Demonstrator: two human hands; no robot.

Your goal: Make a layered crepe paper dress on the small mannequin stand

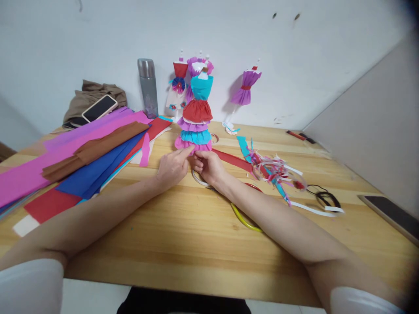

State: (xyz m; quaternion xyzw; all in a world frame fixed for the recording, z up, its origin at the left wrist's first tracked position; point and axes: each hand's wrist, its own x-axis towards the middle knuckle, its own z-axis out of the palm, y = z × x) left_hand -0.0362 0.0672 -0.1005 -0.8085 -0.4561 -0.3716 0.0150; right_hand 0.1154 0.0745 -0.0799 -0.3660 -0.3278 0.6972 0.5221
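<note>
"How are you holding your arms?"

"Both reach forward from the near edge of the tabletop (183, 244), elbows wide, my forearms closing in until the wrists are almost side by side. My left hand (173, 168) is palm down, index finger stretched out to touch the hem. My right hand (209, 167) is turned inward, thumb and fingers curled together just beside it."

"Are you gripping anything?"

"The right fingers are bunched at the hem, but I can't tell whether they pinch the ruffle. The left ones I can't call either; only the index clearly points."

"And the dress?"

"The little dress (197, 111) stands upright on its form, nearer the far edge than the near one, about midway between the left and right edges. Turquoise bodice on top, then a gathered red tier, a purple one, a turquoise one, and a pink ruffle at the bottom. The form's white neck shows a brown patch."

"What's around it?"

"Coloured strips (104, 168) fan out toward the left edge; tangled scraps (275, 170) lie on the right, and a phone (389, 213) sits by the right edge."
</note>
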